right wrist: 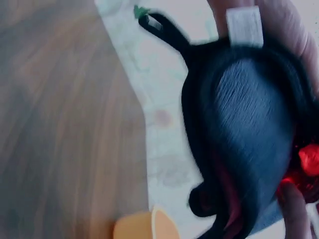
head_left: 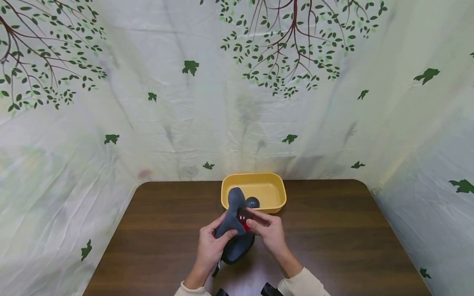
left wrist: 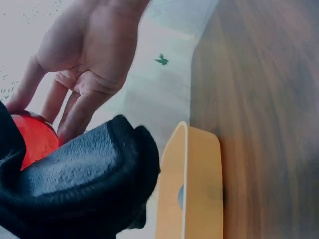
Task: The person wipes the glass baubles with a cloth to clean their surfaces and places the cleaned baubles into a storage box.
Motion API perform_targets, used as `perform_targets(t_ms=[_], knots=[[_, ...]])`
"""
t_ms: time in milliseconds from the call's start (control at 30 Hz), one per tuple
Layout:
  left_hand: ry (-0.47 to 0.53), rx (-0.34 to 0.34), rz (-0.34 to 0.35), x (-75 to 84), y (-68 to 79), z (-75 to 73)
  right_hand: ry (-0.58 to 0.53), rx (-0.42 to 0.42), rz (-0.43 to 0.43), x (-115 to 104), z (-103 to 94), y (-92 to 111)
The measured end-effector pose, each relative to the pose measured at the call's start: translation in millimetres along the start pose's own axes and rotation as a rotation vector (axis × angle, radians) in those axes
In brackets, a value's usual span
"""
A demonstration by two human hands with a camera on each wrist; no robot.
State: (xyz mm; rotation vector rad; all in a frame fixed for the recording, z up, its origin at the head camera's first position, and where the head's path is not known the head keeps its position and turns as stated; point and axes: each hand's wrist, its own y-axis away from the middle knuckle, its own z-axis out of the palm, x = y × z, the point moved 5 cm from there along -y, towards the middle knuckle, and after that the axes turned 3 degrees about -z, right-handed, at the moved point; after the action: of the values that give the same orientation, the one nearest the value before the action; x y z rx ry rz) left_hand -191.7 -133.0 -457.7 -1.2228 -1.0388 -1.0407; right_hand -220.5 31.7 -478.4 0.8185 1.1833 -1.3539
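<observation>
A dark blue-grey padded cloth (head_left: 236, 199), with a black-edged oval lower part, hangs over the table between both hands. The right wrist view shows its hanging loop (right wrist: 162, 31) and white tag (right wrist: 244, 26). My left hand (head_left: 211, 246) grips the cloth, thumb on the near face. My right hand (head_left: 272, 235) pinches a glossy red ball (head_left: 243, 217) between thumb and fingers, against the cloth. In the left wrist view, cloth hides part of the red ball (left wrist: 36, 139). Just beyond the hands, a dark grey ball (head_left: 253, 202) lies in a yellow tray (head_left: 273, 191).
The tray stands at the far edge of a dark wooden table (head_left: 326, 230). Behind and at both sides hangs pale fabric (head_left: 207, 119) printed with leaves and branches. Dark devices (head_left: 271, 290) sit at the wrists, beside light sleeves (head_left: 303, 284).
</observation>
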Motion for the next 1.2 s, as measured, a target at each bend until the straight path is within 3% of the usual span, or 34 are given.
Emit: perform_targets(t_ms=[67,167,367,467,633,767,1000,1100,1200], knots=[[-0.056,0.003,0.058,1.9,-0.8,-0.2,-0.051,0.053,0.094,4.2,0.7,1.9],[-0.107,-0.001,0.127,4.4,-2.1,-0.7,-0.098,0.092,0.162,5.4,2.9,3.6],[-0.084,0.005,0.117,5.3,-3.7,-2.4,-0.12,0.085,0.162,5.2,5.1,3.8],[-0.041,0.032,0.064,4.3,-3.7,-3.3,-0.158,0.046,0.096,4.0,6.7,4.3],[0.049,0.11,-0.054,0.6,-1.3,-4.8,-0.229,-0.036,-0.09,-1.1,8.3,6.3],[0.087,0.131,-0.071,0.0,-0.2,-4.7,-0.252,-0.124,-0.252,-4.5,6.7,4.5],[0.119,0.102,-0.121,-4.2,0.2,-3.0,-0.103,-0.288,-0.565,-13.7,0.5,1.5],[0.111,0.088,-0.136,-5.4,-0.1,-3.1,-0.042,-0.273,-0.554,-13.4,-1.0,1.3],[0.098,0.072,-0.138,-6.1,-0.2,-3.3,0.009,-0.193,-0.435,-10.6,-1.2,1.3]])
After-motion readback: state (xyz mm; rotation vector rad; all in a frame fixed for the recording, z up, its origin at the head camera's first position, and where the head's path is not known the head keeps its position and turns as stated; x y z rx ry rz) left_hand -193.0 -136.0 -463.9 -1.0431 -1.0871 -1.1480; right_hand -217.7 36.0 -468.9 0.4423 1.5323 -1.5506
